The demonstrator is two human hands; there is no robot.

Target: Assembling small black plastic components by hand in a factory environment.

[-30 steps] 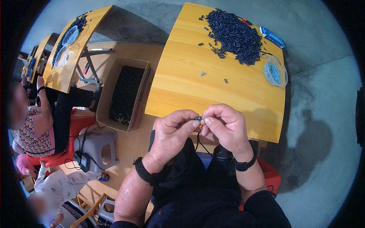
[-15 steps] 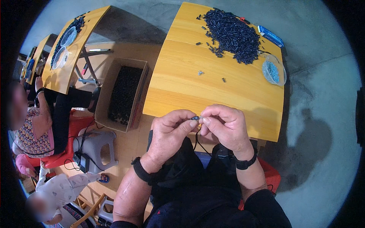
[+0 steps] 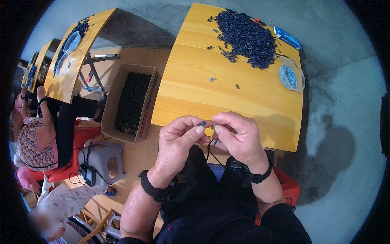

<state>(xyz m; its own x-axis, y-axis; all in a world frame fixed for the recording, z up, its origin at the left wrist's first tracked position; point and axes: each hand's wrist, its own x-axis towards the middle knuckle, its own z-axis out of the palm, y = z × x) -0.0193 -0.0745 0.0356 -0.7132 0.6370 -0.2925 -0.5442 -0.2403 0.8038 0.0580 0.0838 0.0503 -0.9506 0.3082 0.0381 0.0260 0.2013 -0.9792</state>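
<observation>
Over the near edge of the wooden table, my left hand pinches a small dark cylindrical piece between thumb and forefinger. Close to its right, the thumb and forefinger of my right hand are pressed together; a tiny pale bit shows at their tips, too small to name. A few silvery metal parts lie mid-table, with a lone dark cylinder to their right. Farther back spreads a heap of the same dark cylinders. A clear plastic bowl of small bluish-silver parts stands at the right edge.
A blue-and-white carton and a red-and-black object lie beside the heap. On the floor at left stands a cardboard box of black pieces. Another person sits at a neighbouring table. A grey stool stands nearby.
My fingertips have drawn slightly apart. The dark cylinder now sits tilted in my left fingers, away from the right ones, where before it lay between both hands.
</observation>
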